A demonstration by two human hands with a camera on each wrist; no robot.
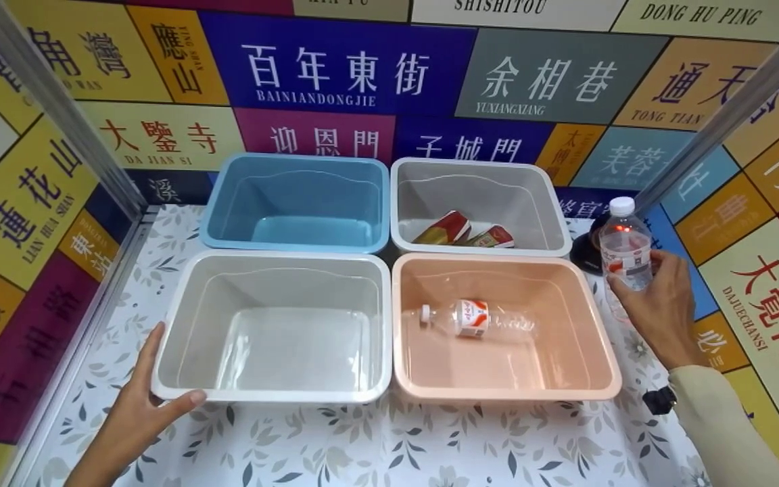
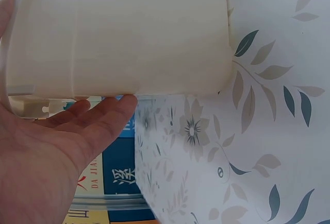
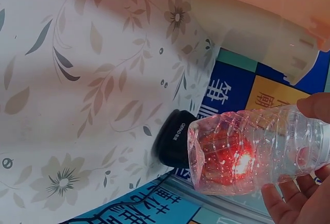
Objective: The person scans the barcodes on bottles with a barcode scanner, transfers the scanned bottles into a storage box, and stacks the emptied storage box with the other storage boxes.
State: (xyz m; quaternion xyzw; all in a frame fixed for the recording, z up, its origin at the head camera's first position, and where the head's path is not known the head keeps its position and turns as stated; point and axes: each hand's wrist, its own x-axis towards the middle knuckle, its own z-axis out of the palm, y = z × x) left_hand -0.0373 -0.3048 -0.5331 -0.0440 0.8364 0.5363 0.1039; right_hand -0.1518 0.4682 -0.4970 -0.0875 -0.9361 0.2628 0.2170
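My right hand [image 1: 663, 304] grips a clear plastic bottle [image 1: 623, 247] with a white cap, held upright beyond the right side of the peach bin [image 1: 508, 392]. In the right wrist view a red glow shows in the bottle's [image 3: 232, 152] lower part. Another clear bottle [image 1: 474, 318] with a red and white label lies on its side inside the peach bin. At the near left corner of the white bin [image 1: 274, 396], my left hand [image 1: 136, 399] rests with fingers fairly straight, thumb by the front rim. The left wrist view shows its fingers [image 2: 111, 118] against the bin's outer wall.
Behind stand a blue bin [image 1: 295, 243] and a grey bin [image 1: 481, 169], the latter holding red and green-gold packages [image 1: 450, 228]. A black object [image 1: 587, 253] stands right of the grey bin. Printed panels enclose the leaf-patterned table [image 1: 308, 446] at the back and sides.
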